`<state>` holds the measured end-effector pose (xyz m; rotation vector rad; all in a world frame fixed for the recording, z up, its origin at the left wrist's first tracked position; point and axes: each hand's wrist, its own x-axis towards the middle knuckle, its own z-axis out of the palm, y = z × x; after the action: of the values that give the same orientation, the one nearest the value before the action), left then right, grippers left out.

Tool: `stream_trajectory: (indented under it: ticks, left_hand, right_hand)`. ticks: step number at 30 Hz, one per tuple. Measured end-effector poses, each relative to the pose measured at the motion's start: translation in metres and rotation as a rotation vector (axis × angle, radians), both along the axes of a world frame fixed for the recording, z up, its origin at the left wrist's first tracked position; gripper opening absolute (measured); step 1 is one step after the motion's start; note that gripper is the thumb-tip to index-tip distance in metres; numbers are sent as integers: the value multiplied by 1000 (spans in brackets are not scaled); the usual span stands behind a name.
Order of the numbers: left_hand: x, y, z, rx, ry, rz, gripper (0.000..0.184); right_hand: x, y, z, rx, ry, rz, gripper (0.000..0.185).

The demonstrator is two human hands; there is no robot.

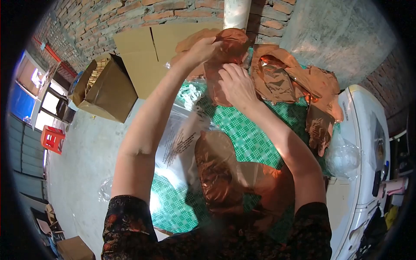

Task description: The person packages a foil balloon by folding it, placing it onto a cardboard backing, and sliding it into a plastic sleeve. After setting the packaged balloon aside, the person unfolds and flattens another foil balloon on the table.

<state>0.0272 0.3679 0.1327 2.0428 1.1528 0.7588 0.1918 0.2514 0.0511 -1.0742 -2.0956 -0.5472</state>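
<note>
A flat copper-coloured foil balloon (218,89) lies at the far side of the green checked cloth (247,134). My left hand (203,51) is closed on its upper part, fingertips at the foil's edge. Lower and to the right, my right hand (237,84) has bent fingers pressed together on the same foil; its thumb is hidden. More flat copper foil balloons (277,80) are heaped to the right of my hands. Nearer my body lies another foil balloon (216,169), shiny and creased. Clear printed plastic bags (175,138) and a bundle of white string (190,96) lie left of it.
A cardboard box (108,93) stands on the floor at left, beside an upright cardboard sheet (134,52). A white appliance (364,125) borders the right side. Behind are a brick wall (186,13) and a white pipe (236,15). A red stool (53,138) stands far left.
</note>
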Motion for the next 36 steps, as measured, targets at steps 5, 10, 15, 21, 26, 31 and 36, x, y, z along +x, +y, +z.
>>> stream_trajectory:
  ticks: [5,10,15,21,26,31,36]
  left_hand:
    - [5,25,5,125,7,-52,32]
    - [6,42,34,-28,-327,-105,25]
    - [9,34,46,52,-411,-60,24]
    - [6,39,46,66,-331,-54,33]
    - [-27,59,98,123,-653,-231,45]
    - [-41,-29,212,415,-844,-183,40]
    - [-95,-40,287,577,-718,-173,40]
  right_hand:
    - [1,64,-28,-258,-126,-184,28]
    - [-3,77,-5,-209,-122,-280,30]
    - [-21,93,15,-482,-109,-458,55]
    - [-27,129,-10,-546,-250,-464,67]
    - [-23,146,-44,-484,-132,-449,65]
    - [-18,148,-52,-241,-85,-360,61]
    - [-11,169,-70,87,-3,-252,63]
